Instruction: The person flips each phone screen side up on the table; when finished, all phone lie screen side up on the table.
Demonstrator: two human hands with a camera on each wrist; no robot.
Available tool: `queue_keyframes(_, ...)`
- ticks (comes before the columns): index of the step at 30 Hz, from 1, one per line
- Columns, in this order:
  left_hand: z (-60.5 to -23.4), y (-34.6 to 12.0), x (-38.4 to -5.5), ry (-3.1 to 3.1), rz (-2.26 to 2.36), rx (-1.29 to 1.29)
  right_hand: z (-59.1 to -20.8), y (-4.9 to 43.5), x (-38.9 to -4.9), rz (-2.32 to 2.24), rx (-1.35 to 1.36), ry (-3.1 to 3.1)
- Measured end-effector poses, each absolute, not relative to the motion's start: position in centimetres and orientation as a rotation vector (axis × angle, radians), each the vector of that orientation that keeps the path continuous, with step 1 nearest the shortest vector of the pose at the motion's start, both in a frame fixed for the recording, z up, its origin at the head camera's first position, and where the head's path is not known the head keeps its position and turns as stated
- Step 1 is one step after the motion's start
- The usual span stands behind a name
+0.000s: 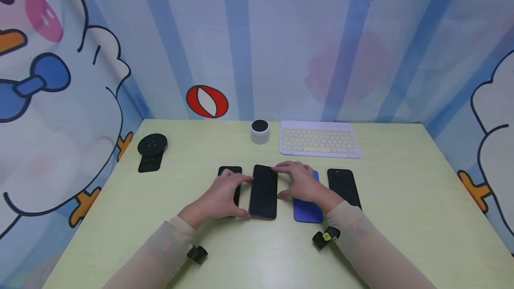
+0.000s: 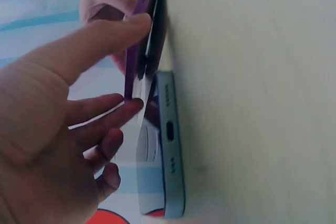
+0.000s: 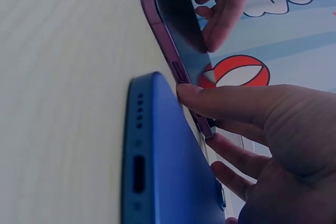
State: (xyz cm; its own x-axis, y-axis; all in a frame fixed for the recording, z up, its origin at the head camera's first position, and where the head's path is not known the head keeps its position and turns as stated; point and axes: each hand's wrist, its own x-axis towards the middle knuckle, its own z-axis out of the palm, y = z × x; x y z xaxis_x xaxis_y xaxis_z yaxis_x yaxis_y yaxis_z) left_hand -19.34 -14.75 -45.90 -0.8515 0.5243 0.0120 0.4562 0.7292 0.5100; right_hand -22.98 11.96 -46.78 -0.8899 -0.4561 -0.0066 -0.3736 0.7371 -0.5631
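Observation:
A dark-screened smartphone with a purple edge (image 1: pixel 263 193) lies between my two hands, screen up. My left hand (image 1: pixel 218 194) holds its left side, with the thumb at the lower corner and fingertips further up the edge. From the other side my right hand (image 1: pixel 303 184) grips the right edge, thumb around the middle and fingers near the top corner. Whether this phone touches the table is unclear. Under my left hand is a pale-edged phone (image 2: pixel 173 150), partly covered. A blue phone (image 3: pixel 176 156) lies face down, partly beneath my right hand.
Further right lies a black phone (image 1: pixel 344 186), partly behind the right forearm. At the back of the table (image 1: pixel 401 217) are a lavender keyboard (image 1: pixel 320 139) and a small white cylinder with a black top (image 1: pixel 260 132). A black round-topped stand (image 1: pixel 151 151) sits at left.

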Motion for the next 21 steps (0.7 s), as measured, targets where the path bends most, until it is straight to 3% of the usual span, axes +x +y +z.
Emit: queue_keyframes(21, -45.9, -13.2, -19.2, 2.840, 0.550, 0.767, -46.7, 13.9, -22.7, -0.885, -0.691, 2.803)
